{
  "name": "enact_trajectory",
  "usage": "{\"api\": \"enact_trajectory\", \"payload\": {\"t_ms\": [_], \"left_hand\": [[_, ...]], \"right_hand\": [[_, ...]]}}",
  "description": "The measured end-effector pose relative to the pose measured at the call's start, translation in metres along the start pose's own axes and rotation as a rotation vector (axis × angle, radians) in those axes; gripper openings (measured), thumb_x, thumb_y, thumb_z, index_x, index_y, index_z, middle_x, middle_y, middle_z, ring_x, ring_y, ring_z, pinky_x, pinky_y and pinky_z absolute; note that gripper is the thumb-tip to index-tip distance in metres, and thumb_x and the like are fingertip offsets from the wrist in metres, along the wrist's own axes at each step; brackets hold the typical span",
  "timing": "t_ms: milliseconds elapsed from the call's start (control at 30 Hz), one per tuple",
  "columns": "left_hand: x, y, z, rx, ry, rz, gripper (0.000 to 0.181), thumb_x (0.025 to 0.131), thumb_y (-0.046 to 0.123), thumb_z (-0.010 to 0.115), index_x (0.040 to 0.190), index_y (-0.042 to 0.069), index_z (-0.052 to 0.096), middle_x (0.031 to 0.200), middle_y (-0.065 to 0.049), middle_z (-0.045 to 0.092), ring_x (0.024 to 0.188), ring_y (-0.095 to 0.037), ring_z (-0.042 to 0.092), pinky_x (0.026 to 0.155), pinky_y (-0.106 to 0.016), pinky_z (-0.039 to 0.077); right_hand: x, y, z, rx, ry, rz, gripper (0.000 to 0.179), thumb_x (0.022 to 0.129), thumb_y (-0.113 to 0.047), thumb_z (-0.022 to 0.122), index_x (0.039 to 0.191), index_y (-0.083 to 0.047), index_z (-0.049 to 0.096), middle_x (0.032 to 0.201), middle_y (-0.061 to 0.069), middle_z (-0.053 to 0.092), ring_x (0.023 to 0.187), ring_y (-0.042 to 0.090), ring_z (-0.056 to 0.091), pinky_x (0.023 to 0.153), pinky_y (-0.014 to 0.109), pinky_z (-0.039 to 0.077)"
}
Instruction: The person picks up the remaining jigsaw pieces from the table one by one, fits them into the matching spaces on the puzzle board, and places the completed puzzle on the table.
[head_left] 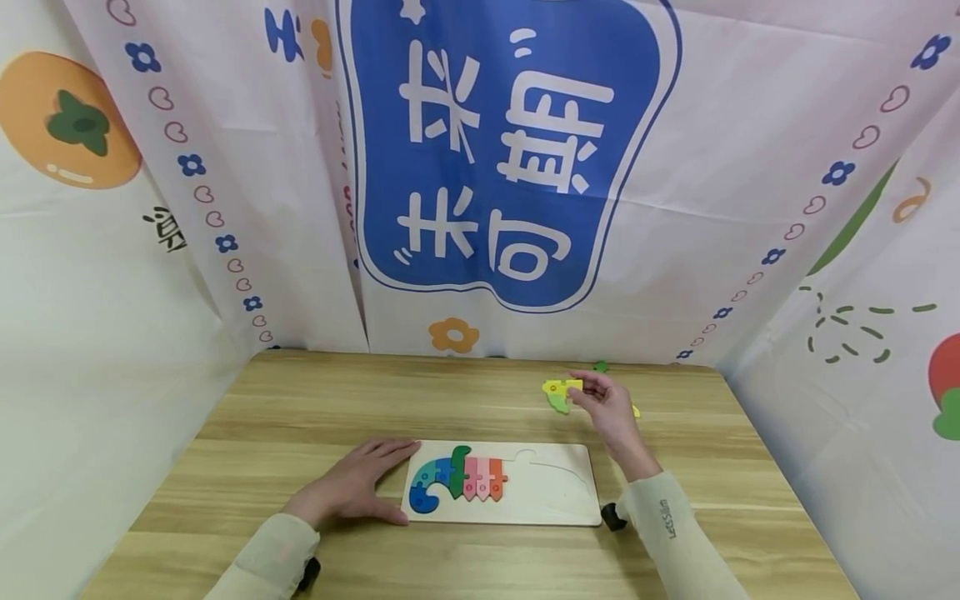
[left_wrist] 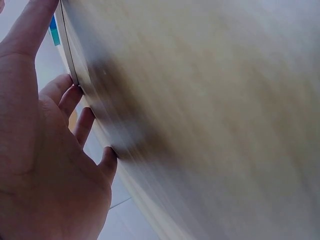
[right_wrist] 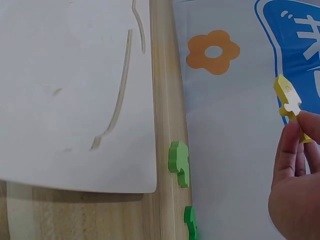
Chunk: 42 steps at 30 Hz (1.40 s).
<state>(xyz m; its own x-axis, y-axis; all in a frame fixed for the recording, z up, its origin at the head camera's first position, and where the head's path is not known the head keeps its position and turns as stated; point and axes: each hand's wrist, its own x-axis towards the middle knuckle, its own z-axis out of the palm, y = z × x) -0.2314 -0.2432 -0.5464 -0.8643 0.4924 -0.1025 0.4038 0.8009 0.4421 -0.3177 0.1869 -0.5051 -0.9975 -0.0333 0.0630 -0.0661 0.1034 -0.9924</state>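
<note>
My left hand (head_left: 358,485) rests at the left end of a pale wooden puzzle board (head_left: 551,508), thumb and forefinger spread to its two corners. In the left wrist view, its outstretched fingers (left_wrist: 84,125) reach the board's edge and the tabletop. Between thumb and fingertips, my right hand (head_left: 611,410) pinches a yellow puzzle piece (right_wrist: 287,97), held behind the board's right part. A light green puzzle piece (right_wrist: 179,164) lies on the table and appears just below the yellow one in the head view. Blue, green, pink and orange pieces (head_left: 471,478) fill the board's left half.
Near the table's back edge lies a darker green piece (head_left: 601,367). A bit of yellow (head_left: 636,411) shows beside my right wrist. Printed cloth (head_left: 480,325) hangs behind the wood-grain table (head_left: 337,392) and at both sides.
</note>
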Motion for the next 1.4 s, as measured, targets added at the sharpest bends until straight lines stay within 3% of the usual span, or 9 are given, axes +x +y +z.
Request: {"api": "enact_trajectory", "payload": {"t_ms": [267,600,833,1167,1400], "left_hand": [[0.0003,0.0008,-0.0011,-0.01,-0.004,-0.004,0.111,0.073,0.076,0.078,0.162,0.024,0.037,0.164,-0.001,0.04,0.149,-0.036,0.035,0.117,-0.068,0.031],[0.0002,-0.001,-0.0005,-0.001,-0.005,-0.006,0.113,0.072,0.08,0.076,0.162,0.025,0.037,0.164,0.0,0.04,0.149,-0.035,0.035,0.117,-0.067,0.032],[0.0,0.0,-0.0012,-0.005,-0.006,-0.005,0.112,0.072,0.078,0.077,0.162,0.025,0.037,0.164,0.0,0.04,0.149,-0.036,0.036,0.117,-0.068,0.032],[-0.0008,0.002,-0.0016,-0.009,-0.01,-0.012,0.111,0.072,0.077,0.077,0.162,0.025,0.038,0.164,0.0,0.04,0.149,-0.035,0.035,0.117,-0.068,0.031],[-0.0004,0.0018,-0.0019,-0.011,-0.008,-0.006,0.112,0.072,0.077,0.078,0.162,0.024,0.038,0.164,-0.001,0.04,0.149,-0.036,0.035,0.117,-0.068,0.031]], "right_hand": [[0.0039,0.0007,0.0016,0.126,0.076,-0.039,0.032,0.098,-0.004,0.071,0.123,0.01,0.058,0.089,-0.008,0.074,0.08,0.012,0.071,0.076,0.025,0.061],[0.0028,0.0003,0.0037,0.144,-0.002,0.051,0.03,0.108,-0.012,0.055,0.134,0.003,0.052,0.102,0.001,0.059,0.069,0.014,0.071,0.068,0.029,0.063],[0.0026,0.0032,0.0052,0.155,-0.026,0.061,0.03,0.109,-0.012,0.051,0.135,0.004,0.049,0.104,0.006,0.058,0.065,0.016,0.071,0.066,0.029,0.063],[0.0012,0.0067,0.0055,0.116,-0.063,0.142,0.039,0.106,-0.011,0.058,0.139,0.01,0.052,0.119,0.011,0.059,0.085,0.015,0.068,0.078,0.025,0.062],[-0.001,0.0088,0.0051,0.095,-0.079,0.147,0.039,0.103,-0.01,0.064,0.134,0.013,0.057,0.123,0.013,0.058,0.092,0.014,0.07,0.087,0.028,0.061]]}}
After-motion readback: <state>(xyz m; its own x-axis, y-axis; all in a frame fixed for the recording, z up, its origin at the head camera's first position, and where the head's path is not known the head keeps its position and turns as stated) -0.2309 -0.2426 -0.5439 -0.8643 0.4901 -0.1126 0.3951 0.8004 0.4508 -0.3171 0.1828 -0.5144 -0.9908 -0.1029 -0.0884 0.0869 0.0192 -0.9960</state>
